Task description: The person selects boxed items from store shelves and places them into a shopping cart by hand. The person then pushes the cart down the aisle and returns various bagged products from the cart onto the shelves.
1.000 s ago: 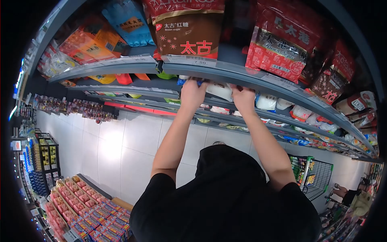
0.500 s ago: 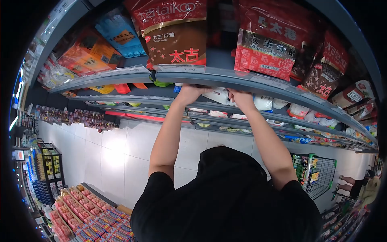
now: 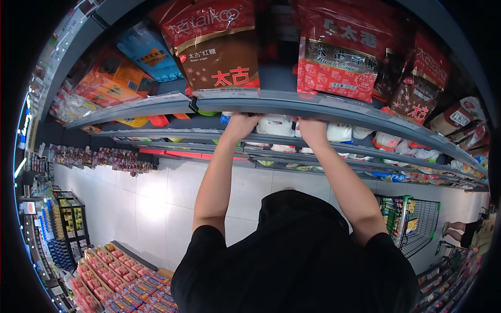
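Left hand point(image 3: 242, 127) and right hand point(image 3: 312, 132) were in beneath the upper shelf point(image 3: 292, 103); its edge hid the fingers, their grip impossible to tell! The white bag point(image 3: 276, 125) sat between; brown-sugar packets point(image 3: 220, 55) stood above.

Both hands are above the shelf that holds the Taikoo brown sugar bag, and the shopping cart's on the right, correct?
Not quite: the head view shows the left hand and right hand below that shelf, either side of a white bag. The shopping cart is indeed on the right.
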The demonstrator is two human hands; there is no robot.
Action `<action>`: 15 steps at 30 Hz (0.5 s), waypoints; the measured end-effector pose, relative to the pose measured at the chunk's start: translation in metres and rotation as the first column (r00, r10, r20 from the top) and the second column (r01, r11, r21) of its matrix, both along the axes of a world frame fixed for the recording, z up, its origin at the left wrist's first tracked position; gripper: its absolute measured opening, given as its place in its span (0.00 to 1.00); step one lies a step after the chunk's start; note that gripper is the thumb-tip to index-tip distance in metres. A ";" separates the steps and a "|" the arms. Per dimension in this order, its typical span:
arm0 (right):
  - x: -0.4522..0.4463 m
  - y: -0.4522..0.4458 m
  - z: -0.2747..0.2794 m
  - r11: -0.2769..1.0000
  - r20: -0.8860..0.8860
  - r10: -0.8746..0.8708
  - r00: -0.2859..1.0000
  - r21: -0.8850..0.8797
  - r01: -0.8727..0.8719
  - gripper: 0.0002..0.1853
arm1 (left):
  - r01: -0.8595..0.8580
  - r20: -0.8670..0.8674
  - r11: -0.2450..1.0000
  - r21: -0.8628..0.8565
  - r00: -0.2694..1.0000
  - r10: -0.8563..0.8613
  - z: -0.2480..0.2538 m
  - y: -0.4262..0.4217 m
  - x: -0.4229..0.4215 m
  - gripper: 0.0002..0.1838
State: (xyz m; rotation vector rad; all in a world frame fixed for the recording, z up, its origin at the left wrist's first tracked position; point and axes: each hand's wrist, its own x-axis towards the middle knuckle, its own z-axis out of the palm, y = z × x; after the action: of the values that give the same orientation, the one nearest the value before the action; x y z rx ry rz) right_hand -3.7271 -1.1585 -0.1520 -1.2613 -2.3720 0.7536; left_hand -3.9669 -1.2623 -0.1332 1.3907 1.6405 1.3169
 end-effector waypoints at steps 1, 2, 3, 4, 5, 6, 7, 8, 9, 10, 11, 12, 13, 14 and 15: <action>0.001 -0.001 -0.007 1.000 -0.001 0.000 1.000 0.000 0.000 0.09 | 0.000 -0.001 1.000 0.000 1.000 0.000 -0.003 -0.001 0.000 0.22; 0.001 -0.002 -0.018 0.997 -0.134 0.007 0.991 0.080 0.004 0.09 | 0.041 0.001 0.999 -0.009 0.999 -0.041 -0.007 -0.001 0.000 0.23; -0.001 -0.002 -0.019 0.987 -0.264 0.025 0.964 0.159 0.018 0.09 | 0.082 0.003 0.997 -0.016 0.997 -0.082 -0.007 -0.001 0.000 0.24; -0.003 -0.001 -0.020 0.987 -0.264 0.027 0.964 0.160 0.016 0.09 | 0.080 0.003 0.997 -0.015 0.997 -0.080 -0.007 0.000 0.000 0.24; -0.004 -0.001 -0.022 0.985 -0.283 0.010 0.959 0.168 0.039 0.09 | 0.069 -0.068 0.996 -0.047 0.995 -0.072 -0.008 0.001 0.000 0.26; -0.005 0.000 -0.023 0.983 -0.302 -0.008 0.953 0.175 0.064 0.10 | 0.057 -0.138 0.995 -0.079 0.988 -0.067 -0.006 0.001 0.001 0.28; -0.006 0.002 -0.025 0.982 -0.303 -0.009 0.953 0.175 0.065 0.10 | 0.058 -0.140 0.995 -0.079 0.988 -0.069 -0.004 0.001 0.002 0.28; -0.009 0.006 -0.027 0.982 -0.239 -0.023 0.971 0.176 0.067 0.11 | 0.065 -0.066 0.994 -0.087 0.995 -0.071 -0.001 0.001 0.003 0.29; -0.012 0.005 -0.023 0.982 -0.175 -0.037 0.984 0.176 0.068 0.13 | 0.072 0.008 0.993 -0.095 0.997 -0.072 0.000 0.001 0.003 0.30; -0.013 0.002 -0.020 0.982 -0.179 -0.041 0.983 0.173 0.072 0.13 | 0.076 0.004 0.992 -0.098 0.997 -0.076 0.000 -0.001 0.006 0.30; -0.013 -0.001 -0.017 0.898 -0.121 -0.061 0.991 0.427 0.108 0.14 | 0.022 -0.008 0.997 -0.080 1.000 -0.023 0.000 -0.002 0.009 0.31; -0.012 -0.004 -0.008 0.748 -0.068 -0.096 0.993 0.653 0.118 0.16 | -0.032 -0.016 0.998 -0.060 0.999 0.031 -0.002 -0.002 0.011 0.32; -0.010 -0.007 0.002 0.747 -0.069 -0.099 0.993 0.654 0.120 0.16 | -0.029 -0.017 0.998 -0.059 0.999 0.028 -0.011 -0.002 0.008 0.32; -0.007 -0.010 0.012 0.757 -0.039 -0.092 0.995 0.647 0.096 0.17 | -0.027 -0.120 0.999 -0.040 0.993 0.022 -0.025 -0.002 0.003 0.32; -0.004 -0.011 0.017 0.766 -0.008 -0.085 0.996 0.639 0.070 0.17 | -0.023 -0.220 1.000 -0.021 0.975 0.018 -0.025 -0.004 0.002 0.32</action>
State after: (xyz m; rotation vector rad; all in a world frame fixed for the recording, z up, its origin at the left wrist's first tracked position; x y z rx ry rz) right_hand -3.7313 -1.1698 -0.1354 -1.0427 -2.2638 -0.1216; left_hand -3.9653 -1.2658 -0.1581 1.5553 1.8121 1.1854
